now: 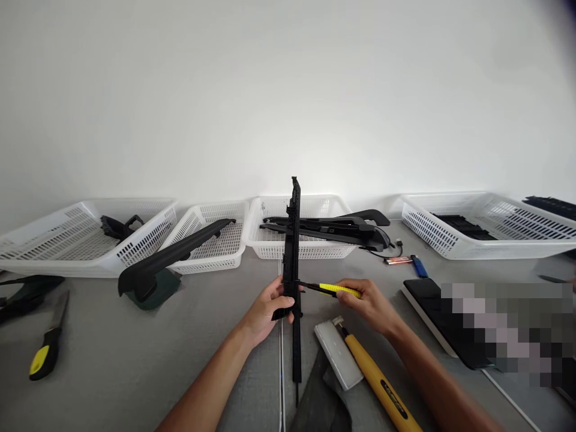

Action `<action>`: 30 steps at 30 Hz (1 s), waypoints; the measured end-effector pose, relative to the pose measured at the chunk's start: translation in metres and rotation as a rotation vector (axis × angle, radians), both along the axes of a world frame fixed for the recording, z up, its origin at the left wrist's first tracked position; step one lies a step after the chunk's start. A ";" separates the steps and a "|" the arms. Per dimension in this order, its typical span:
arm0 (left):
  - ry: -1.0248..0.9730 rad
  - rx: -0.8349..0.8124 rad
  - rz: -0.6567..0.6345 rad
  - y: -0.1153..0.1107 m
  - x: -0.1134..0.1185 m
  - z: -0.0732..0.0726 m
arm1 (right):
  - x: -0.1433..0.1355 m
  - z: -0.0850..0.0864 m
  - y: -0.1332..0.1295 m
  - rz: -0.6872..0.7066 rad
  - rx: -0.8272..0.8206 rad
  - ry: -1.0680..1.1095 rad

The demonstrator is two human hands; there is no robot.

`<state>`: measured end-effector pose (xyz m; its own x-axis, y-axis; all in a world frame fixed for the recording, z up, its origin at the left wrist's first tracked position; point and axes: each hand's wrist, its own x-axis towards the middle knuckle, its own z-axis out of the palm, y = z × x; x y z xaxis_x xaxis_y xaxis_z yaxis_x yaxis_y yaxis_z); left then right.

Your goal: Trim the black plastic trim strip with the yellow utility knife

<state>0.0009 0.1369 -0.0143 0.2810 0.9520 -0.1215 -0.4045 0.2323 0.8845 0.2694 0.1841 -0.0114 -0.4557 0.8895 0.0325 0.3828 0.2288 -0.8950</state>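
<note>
A long black plastic part (pixel 292 246) stands nearly upright in the middle of the head view, its lower end pointing toward me. My left hand (pixel 270 309) is wrapped round its lower half, thumb across the front. From the right, my right hand (pixel 366 301) grips a yellow and black knife (pixel 335 290). The dark tip of that knife meets the right side of the part, just above my left thumb. Whether the tip cuts into the plastic is too small to tell.
White baskets (pixel 216 264) line the wall, several holding black parts (pixel 328 228). A yellow-handled tool (pixel 378 384) lies beside a whitish block (pixel 338 354) below my right hand. At right is a black-screened device (pixel 445 324); at far left, a knife (pixel 47 351).
</note>
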 end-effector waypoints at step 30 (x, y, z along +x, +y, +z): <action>0.032 -0.053 -0.022 -0.001 0.004 0.001 | -0.002 -0.001 0.004 0.026 -0.014 0.036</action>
